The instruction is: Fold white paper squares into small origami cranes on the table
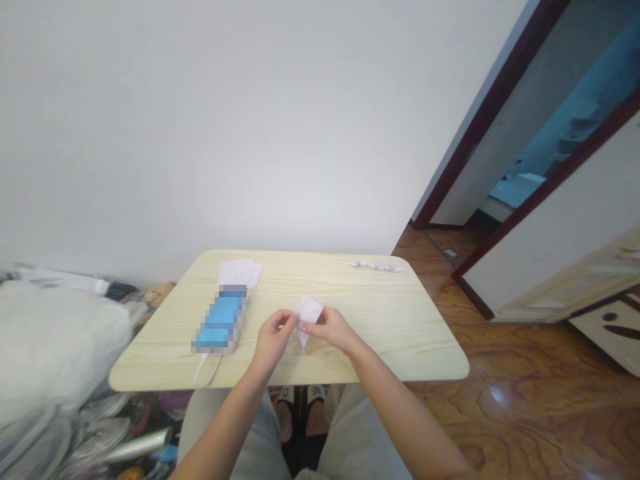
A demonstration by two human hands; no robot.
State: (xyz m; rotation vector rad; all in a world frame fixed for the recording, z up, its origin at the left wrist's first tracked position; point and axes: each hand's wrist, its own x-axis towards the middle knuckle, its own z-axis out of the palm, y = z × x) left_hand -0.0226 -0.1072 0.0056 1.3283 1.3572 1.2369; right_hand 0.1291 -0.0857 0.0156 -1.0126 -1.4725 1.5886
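Both my hands meet over the middle of a small light wooden table point(380, 327). My left hand point(273, 337) and my right hand point(331, 328) pinch a small folded piece of white paper point(309, 312) between their fingertips, holding it just above the tabletop. A stack of white paper sheets point(241, 272) lies at the table's far left. Several small folded white paper pieces point(376, 266) lie in a row at the far right edge.
A blurred blue and grey object point(221, 320) with a white cord point(205, 370) lies on the table's left. Bedding and clutter point(55, 347) crowd the floor at left. Wooden floor point(525, 393) and an open doorway point(540, 153) lie to the right. A white wall stands behind.
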